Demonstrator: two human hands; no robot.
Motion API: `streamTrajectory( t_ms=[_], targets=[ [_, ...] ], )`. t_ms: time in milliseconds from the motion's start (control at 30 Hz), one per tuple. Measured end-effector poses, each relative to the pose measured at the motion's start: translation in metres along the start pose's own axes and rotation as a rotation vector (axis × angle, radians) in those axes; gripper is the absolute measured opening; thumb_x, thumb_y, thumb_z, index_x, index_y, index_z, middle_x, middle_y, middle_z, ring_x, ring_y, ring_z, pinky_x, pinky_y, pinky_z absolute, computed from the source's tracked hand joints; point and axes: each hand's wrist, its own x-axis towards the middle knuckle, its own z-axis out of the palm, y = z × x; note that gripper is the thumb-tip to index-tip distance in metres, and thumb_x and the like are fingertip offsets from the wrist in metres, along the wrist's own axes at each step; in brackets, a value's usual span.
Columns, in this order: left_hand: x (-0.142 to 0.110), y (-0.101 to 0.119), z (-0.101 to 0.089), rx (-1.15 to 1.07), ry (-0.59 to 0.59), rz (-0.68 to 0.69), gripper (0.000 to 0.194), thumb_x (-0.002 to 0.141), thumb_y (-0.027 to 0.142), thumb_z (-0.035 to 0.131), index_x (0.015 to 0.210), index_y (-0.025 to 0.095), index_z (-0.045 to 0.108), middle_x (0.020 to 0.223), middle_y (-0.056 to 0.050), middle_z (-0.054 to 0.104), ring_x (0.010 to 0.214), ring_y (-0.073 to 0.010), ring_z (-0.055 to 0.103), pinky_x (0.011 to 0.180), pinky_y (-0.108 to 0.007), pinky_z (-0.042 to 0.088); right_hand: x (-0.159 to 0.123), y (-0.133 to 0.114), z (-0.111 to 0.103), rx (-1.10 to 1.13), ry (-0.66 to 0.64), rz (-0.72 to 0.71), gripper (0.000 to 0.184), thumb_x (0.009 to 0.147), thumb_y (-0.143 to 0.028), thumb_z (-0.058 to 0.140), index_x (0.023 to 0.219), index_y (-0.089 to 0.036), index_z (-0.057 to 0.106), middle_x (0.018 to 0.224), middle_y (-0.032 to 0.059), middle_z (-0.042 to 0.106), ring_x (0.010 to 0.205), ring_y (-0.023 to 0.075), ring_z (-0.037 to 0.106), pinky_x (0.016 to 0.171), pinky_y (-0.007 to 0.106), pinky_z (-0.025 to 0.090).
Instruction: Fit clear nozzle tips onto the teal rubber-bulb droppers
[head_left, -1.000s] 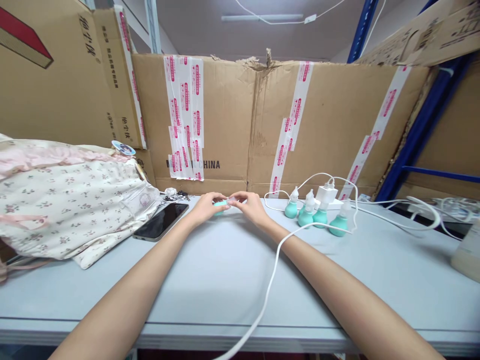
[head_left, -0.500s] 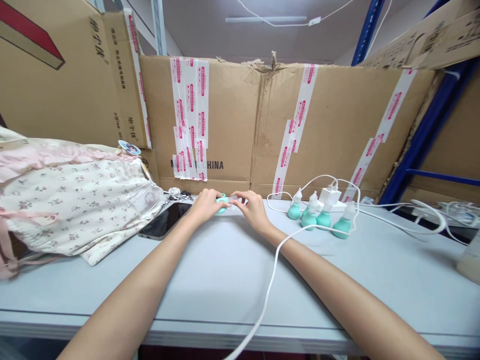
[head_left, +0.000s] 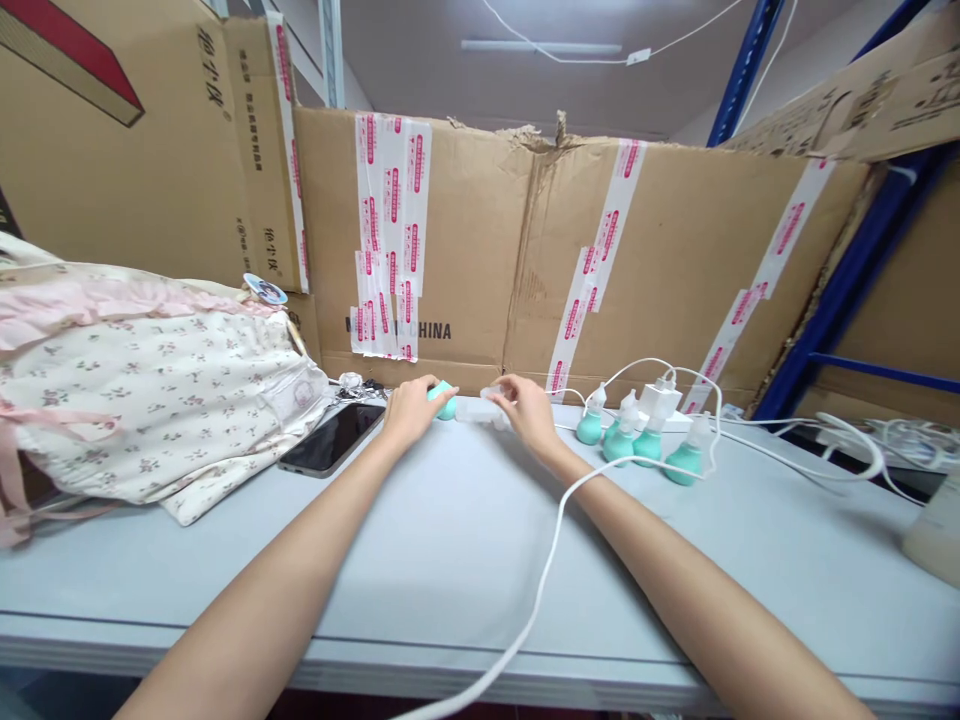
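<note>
My left hand (head_left: pixel 411 412) is closed around a teal bulb (head_left: pixel 445 402) at the back of the table. My right hand (head_left: pixel 527 408) pinches a translucent plastic piece (head_left: pixel 495 393) between thumb and fingers. A frosted clear tube (head_left: pixel 474 410) spans the space between the hands; whether it joins the bulb or the pinched piece is hard to tell. To the right of my right hand stand several teal squeeze bulbs with clear nozzle tips (head_left: pixel 647 446), upright on the table.
A black phone (head_left: pixel 334 440) and a floral cloth bag (head_left: pixel 150 390) lie on the left. A white charger (head_left: pixel 661 400) stands behind the bulbs. Its white cable (head_left: pixel 546 570) crosses my right forearm. Cardboard (head_left: pixel 465 240) walls the back; a blue shelf post (head_left: pixel 847 285) rises at right.
My hands have moved apart, the right one shifting rightward with the translucent piece. More of the clear plastic shows between them. The left hand still holds the teal bulb, which is tilted differently.
</note>
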Motion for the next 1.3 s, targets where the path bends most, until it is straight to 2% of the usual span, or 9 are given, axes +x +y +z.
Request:
streamTrajectory(
  t_ms=[67,133,200,400,633,900,1033,1133,1300],
  targets=[
    [0.003,-0.004,0.004,-0.115,-0.001,-0.010,0.040,0.073,0.059,0.046,0.090,0.027,0.061,0.092,0.003,0.061,0.088,-0.0174,0.055,0.073,-0.026,0.034,-0.006,0.001,0.007,-0.093,-0.106,-0.039,0.041,0.074,-0.033,0.062,0.108,-0.018,0.047,0.092,-0.0021,0.057,0.086,0.0123,0.048,0.067,0.023,0.030],
    [0.006,-0.009,0.009,-0.221,-0.010,0.008,0.037,0.072,0.055,0.052,0.092,0.026,0.062,0.096,0.004,0.060,0.092,-0.0151,0.051,0.079,-0.025,0.035,-0.010,-0.002,0.016,-0.143,-0.169,-0.061,0.036,0.074,-0.032,0.062,0.102,-0.018,0.046,0.092,-0.0033,0.057,0.088,0.0121,0.047,0.064,0.024,0.027],
    [0.009,-0.015,0.013,-0.256,-0.002,0.031,0.036,0.069,0.052,0.057,0.089,0.023,0.064,0.100,0.002,0.057,0.099,-0.0150,0.045,0.090,-0.026,0.033,-0.011,-0.008,0.024,-0.173,-0.182,-0.108,0.028,0.074,-0.032,0.062,0.095,-0.019,0.047,0.090,-0.0040,0.057,0.088,0.0122,0.045,0.062,0.024,0.026],
    [0.012,-0.025,0.018,-0.211,-0.069,-0.043,0.038,0.071,0.050,0.057,0.095,0.021,0.065,0.095,-0.004,0.054,0.089,-0.0144,0.046,0.085,-0.028,0.034,-0.010,-0.010,0.032,-0.272,-0.175,-0.275,0.022,0.076,-0.033,0.060,0.095,-0.023,0.055,0.092,-0.0028,0.056,0.088,0.0147,0.040,0.065,0.026,0.027],
    [0.011,-0.029,0.023,-0.212,-0.113,-0.020,0.036,0.072,0.047,0.058,0.092,0.019,0.065,0.091,-0.002,0.054,0.079,-0.0107,0.049,0.080,-0.025,0.036,-0.011,-0.003,0.037,-0.260,-0.166,-0.267,0.022,0.076,-0.032,0.059,0.098,-0.026,0.056,0.097,-0.0025,0.053,0.092,0.0139,0.040,0.073,0.027,0.029],
    [0.012,-0.031,0.023,-0.147,-0.129,-0.023,0.040,0.069,0.047,0.059,0.096,0.018,0.064,0.099,-0.004,0.057,0.088,-0.0151,0.051,0.082,-0.025,0.037,-0.015,-0.006,0.035,-0.180,-0.131,-0.170,0.050,0.065,-0.037,0.069,0.107,-0.024,0.047,0.097,-0.0031,0.052,0.090,0.0140,0.043,0.070,0.028,0.026],
    [0.013,-0.032,0.017,-0.048,-0.170,-0.038,0.055,0.060,0.059,0.061,0.098,0.020,0.062,0.104,-0.003,0.056,0.095,-0.0193,0.051,0.079,-0.028,0.038,-0.016,-0.010,0.028,-0.234,-0.132,-0.149,0.047,0.066,-0.039,0.068,0.104,-0.020,0.047,0.096,0.0005,0.053,0.089,0.0162,0.043,0.072,0.030,0.024],
    [0.011,-0.030,0.009,0.029,-0.235,-0.042,0.061,0.056,0.059,0.064,0.105,0.023,0.056,0.105,0.000,0.056,0.099,-0.0185,0.050,0.080,-0.028,0.037,-0.017,-0.009,0.026,-0.327,-0.155,-0.149,0.037,0.068,-0.042,0.065,0.094,-0.018,0.053,0.095,0.0034,0.053,0.090,0.0185,0.042,0.074,0.033,0.023],
    [0.008,-0.028,0.003,0.025,-0.277,-0.099,0.050,0.056,0.053,0.067,0.097,0.025,0.058,0.096,0.004,0.060,0.092,-0.0149,0.053,0.071,-0.024,0.034,-0.017,-0.005,0.030,-0.385,-0.206,-0.147,0.023,0.076,-0.041,0.058,0.077,-0.018,0.062,0.091,0.0057,0.053,0.092,0.0197,0.040,0.075,0.036,0.022]
  ],
)
